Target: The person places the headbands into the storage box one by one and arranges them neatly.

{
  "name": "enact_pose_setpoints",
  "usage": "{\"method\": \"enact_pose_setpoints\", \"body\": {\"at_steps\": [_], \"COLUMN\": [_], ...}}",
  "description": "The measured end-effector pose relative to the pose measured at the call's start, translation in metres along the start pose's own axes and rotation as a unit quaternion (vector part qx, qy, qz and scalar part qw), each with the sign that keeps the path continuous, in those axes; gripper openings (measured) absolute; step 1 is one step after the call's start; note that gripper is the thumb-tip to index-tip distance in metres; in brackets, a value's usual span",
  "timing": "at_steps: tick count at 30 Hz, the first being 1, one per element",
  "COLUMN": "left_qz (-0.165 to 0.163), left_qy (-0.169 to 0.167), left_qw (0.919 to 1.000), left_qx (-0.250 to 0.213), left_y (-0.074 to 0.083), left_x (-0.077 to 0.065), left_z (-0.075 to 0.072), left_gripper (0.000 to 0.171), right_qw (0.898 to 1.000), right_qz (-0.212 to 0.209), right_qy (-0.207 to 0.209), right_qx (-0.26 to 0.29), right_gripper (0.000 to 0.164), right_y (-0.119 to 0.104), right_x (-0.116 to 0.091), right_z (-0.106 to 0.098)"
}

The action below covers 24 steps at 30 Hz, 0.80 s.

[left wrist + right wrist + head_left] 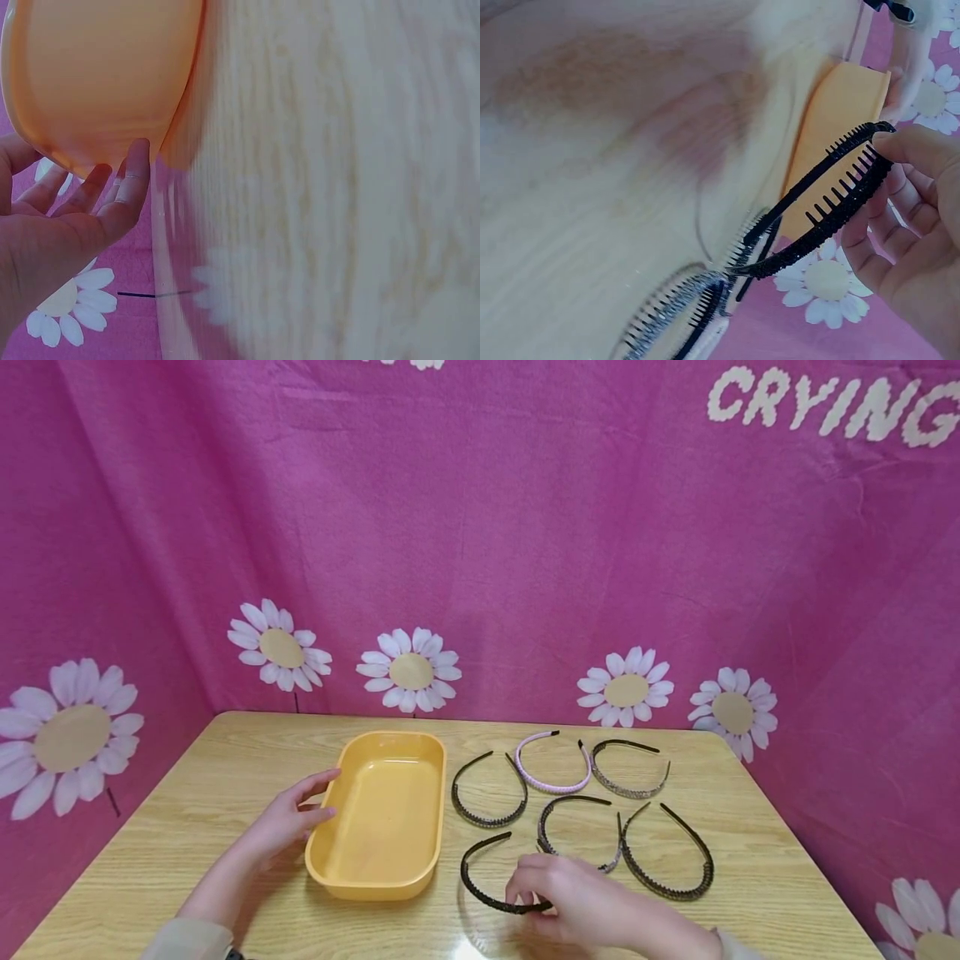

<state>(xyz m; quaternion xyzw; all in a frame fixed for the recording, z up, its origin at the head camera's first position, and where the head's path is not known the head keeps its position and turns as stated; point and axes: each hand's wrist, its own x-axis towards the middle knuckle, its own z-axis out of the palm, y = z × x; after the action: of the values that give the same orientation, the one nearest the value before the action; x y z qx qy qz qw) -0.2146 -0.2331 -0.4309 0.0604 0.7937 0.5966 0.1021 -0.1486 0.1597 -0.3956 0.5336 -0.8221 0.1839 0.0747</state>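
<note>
My left hand [285,818] holds the left side of a yellow plastic tray [375,883], thumb over the rim and the other fingers along the outer wall. Nothing lies inside the tray. To the right, my right hand [558,893] pinches a black toothed headband [480,895] by its curved middle. In the right wrist view this headband [840,217] shows a glittery outer face and comb teeth inside. Just behind the right hand lies a silver-and-black headband [545,827], partly covered by it. The left wrist view shows the fingers [135,180] against the tray's wall.
More headbands lie on the wooden table [247,752]: a lilac one [551,787] at the back, a dark one [487,821] near the tray, a glittery one [633,793] at back right and a black one [675,893] at right. A pink daisy-patterned cloth [487,568] hangs behind.
</note>
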Motion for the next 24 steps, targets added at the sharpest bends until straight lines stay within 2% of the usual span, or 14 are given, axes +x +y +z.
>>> {"method": "enact_pose_setpoints", "body": {"at_steps": [11, 17, 24], "left_qz": [-0.005, -0.009, 0.0], "left_qy": [-0.01, -0.001, -0.012], "left_qw": [0.9998, 0.9998, 0.9987], "left_qx": [-0.019, -0.019, -0.05], "left_y": [-0.002, -0.004, -0.006], "left_x": [-0.001, -0.001, -0.001], "left_z": [-0.001, -0.002, -0.001], "left_gripper": [0.06, 0.058, 0.059], "right_qw": [0.998, 0.997, 0.995], "right_qz": [-0.044, -0.049, -0.051], "right_qy": [0.018, 0.028, 0.044], "right_qx": [-0.032, -0.053, -0.071], "right_gripper": [0.032, 0.029, 0.026], "right_y": [-0.003, -0.008, -0.01], "right_x": [0.017, 0.03, 0.049], "right_z": [-0.03, -0.045, -0.053]}}
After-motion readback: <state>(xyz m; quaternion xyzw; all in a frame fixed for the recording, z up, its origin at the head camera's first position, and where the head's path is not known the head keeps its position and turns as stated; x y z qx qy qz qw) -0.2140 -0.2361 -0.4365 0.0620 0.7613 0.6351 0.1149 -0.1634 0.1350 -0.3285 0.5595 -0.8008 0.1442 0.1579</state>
